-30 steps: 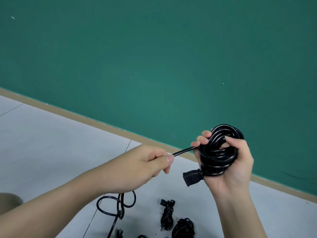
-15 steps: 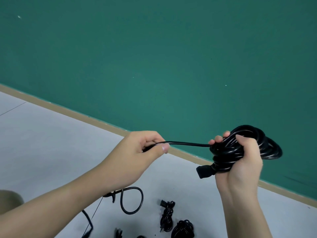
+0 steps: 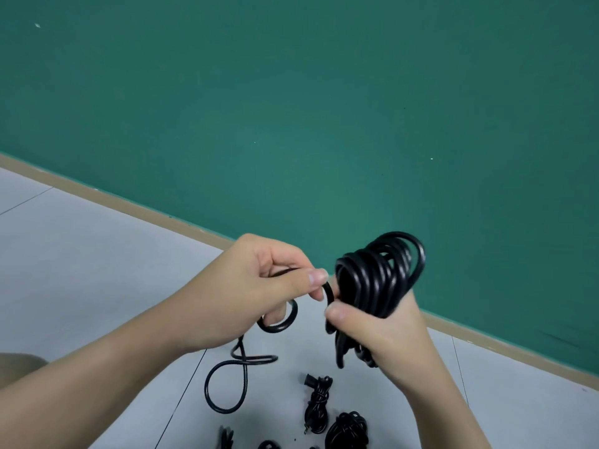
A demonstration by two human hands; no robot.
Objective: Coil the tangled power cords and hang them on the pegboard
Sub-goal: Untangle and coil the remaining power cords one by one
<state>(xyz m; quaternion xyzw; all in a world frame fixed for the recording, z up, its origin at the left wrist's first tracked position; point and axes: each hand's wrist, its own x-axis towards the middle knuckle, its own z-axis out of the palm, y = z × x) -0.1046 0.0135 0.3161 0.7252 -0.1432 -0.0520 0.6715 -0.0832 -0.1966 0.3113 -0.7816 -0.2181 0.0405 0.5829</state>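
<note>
My right hand (image 3: 379,328) grips a thick coil of black power cord (image 3: 379,273), its loops standing up above my fingers. My left hand (image 3: 256,286) pinches the loose run of the same cord between thumb and fingers, close beside the coil. The free tail (image 3: 227,380) drops from my left hand and loops down to the floor. No pegboard is in view.
On the grey tiled floor (image 3: 81,270) below my hands lie a small bundled cord with a plug (image 3: 317,403), a round black coil (image 3: 346,431) and bits of other cords at the bottom edge. A green wall (image 3: 291,108) with a tan skirting rises behind.
My left hand has come in from stretching the cord out to the left and now sits right against the coil. The coil has turned in my right hand, and the connector is hidden.
</note>
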